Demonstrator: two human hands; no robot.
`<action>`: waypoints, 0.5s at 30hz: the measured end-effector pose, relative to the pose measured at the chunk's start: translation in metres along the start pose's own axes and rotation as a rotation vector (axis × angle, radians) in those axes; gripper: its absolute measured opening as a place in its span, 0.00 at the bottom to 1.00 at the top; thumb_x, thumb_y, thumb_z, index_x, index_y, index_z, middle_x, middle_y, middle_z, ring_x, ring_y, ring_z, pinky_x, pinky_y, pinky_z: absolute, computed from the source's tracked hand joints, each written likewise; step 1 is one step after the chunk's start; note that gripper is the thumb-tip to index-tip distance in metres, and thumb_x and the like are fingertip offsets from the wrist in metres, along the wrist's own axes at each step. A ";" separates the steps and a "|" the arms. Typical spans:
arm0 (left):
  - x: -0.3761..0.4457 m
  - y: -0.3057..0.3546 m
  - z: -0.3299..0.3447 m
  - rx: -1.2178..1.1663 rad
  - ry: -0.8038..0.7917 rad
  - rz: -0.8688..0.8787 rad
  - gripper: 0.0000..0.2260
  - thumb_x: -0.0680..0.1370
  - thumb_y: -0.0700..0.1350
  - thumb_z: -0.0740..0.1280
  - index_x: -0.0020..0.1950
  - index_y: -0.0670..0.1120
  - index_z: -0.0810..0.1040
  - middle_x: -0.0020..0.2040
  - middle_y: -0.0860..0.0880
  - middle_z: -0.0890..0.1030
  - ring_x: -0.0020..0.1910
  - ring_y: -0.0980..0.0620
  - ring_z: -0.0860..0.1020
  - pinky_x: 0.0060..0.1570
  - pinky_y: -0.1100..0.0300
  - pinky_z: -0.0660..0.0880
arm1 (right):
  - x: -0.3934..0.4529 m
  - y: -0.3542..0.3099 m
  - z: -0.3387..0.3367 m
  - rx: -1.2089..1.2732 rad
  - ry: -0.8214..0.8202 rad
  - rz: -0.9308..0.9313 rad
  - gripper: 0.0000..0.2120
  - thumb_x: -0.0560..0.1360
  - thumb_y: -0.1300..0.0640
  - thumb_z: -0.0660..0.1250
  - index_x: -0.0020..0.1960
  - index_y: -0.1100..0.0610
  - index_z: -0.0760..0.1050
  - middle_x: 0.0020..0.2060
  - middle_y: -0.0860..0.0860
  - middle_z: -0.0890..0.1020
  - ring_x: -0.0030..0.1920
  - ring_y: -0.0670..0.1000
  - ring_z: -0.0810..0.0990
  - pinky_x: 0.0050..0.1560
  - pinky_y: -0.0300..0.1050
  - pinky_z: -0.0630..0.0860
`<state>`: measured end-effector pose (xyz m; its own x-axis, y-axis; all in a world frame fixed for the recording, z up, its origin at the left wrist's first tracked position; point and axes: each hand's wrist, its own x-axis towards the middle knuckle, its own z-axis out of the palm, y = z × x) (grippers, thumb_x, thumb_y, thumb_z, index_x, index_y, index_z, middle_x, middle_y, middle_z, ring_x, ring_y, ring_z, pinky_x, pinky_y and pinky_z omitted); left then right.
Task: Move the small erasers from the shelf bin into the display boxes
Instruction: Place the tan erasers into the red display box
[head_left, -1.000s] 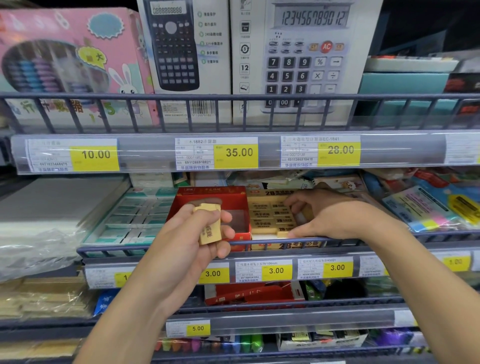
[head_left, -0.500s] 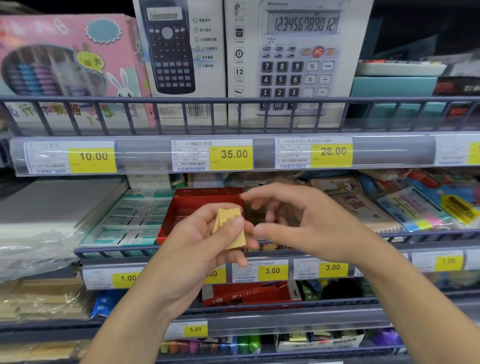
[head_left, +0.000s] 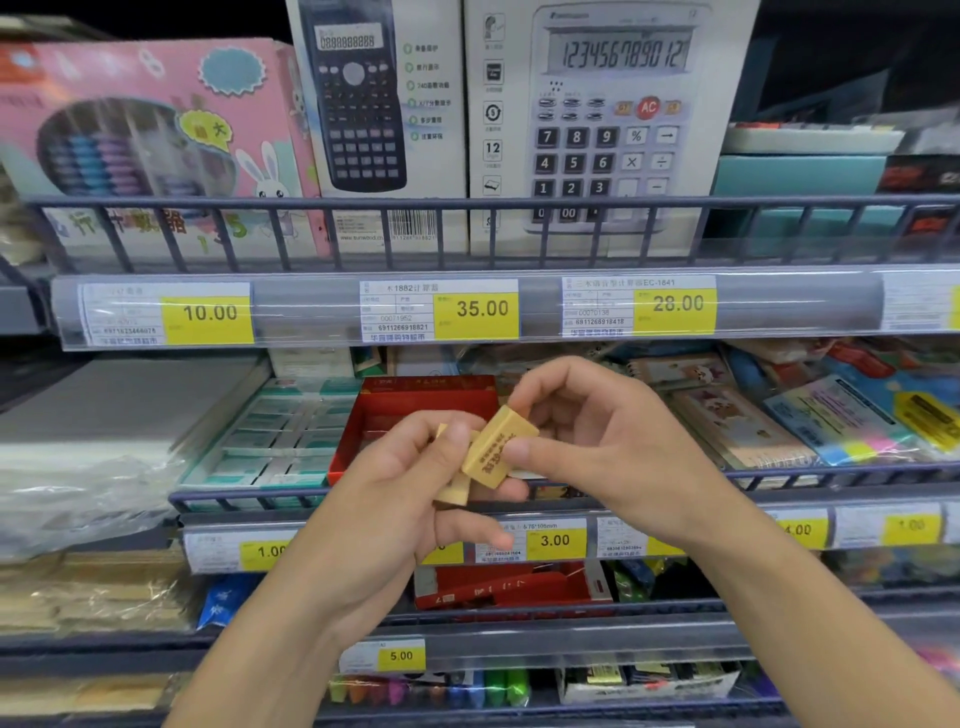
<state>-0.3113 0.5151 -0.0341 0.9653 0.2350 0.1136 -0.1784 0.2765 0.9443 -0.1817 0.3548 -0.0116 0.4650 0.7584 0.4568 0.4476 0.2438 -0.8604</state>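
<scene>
My left hand (head_left: 410, 499) holds small tan erasers (head_left: 453, 491) in its curled fingers, in front of the middle shelf. My right hand (head_left: 597, 447) pinches one tan eraser (head_left: 496, 449) with printed red text between thumb and fingers, right beside the left hand. Behind the hands stands a red display box (head_left: 410, 410), open at the top; its inside is mostly hidden by the hands. The display box with erasers to its right is covered by my right hand.
A wire rail (head_left: 249, 499) fronts the middle shelf. Teal-and-white packs (head_left: 280, 441) lie left of the red box, sticky notes and notebooks (head_left: 810, 421) to the right. Calculator boxes (head_left: 613, 124) stand on the shelf above. Price tags line each shelf edge.
My right hand left the eraser box on the shelf and came to the left hand. It now pinches one eraser from the left hand's bunch. The view shifted slightly.
</scene>
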 end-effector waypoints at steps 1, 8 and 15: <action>0.000 0.000 -0.001 0.004 0.013 0.002 0.15 0.82 0.47 0.65 0.63 0.39 0.79 0.53 0.36 0.85 0.50 0.43 0.86 0.37 0.57 0.83 | 0.000 0.000 -0.001 0.056 0.007 0.011 0.11 0.72 0.65 0.75 0.52 0.60 0.78 0.46 0.55 0.83 0.47 0.56 0.82 0.50 0.50 0.80; 0.001 0.000 -0.003 0.158 0.066 0.048 0.13 0.78 0.56 0.73 0.56 0.50 0.84 0.46 0.45 0.82 0.34 0.52 0.74 0.29 0.64 0.71 | 0.001 -0.002 -0.005 0.119 0.066 0.052 0.12 0.72 0.60 0.74 0.56 0.59 0.82 0.50 0.56 0.86 0.49 0.55 0.85 0.46 0.43 0.81; 0.001 0.000 0.000 0.236 0.051 0.070 0.12 0.73 0.53 0.79 0.52 0.51 0.85 0.35 0.45 0.77 0.30 0.53 0.69 0.27 0.64 0.67 | 0.001 0.000 0.000 0.138 0.070 0.046 0.11 0.74 0.59 0.74 0.56 0.59 0.81 0.51 0.56 0.87 0.49 0.54 0.86 0.45 0.43 0.81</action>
<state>-0.3099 0.5151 -0.0339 0.9402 0.2946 0.1712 -0.1894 0.0341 0.9813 -0.1815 0.3555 -0.0109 0.5371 0.7277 0.4266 0.3176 0.2940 -0.9015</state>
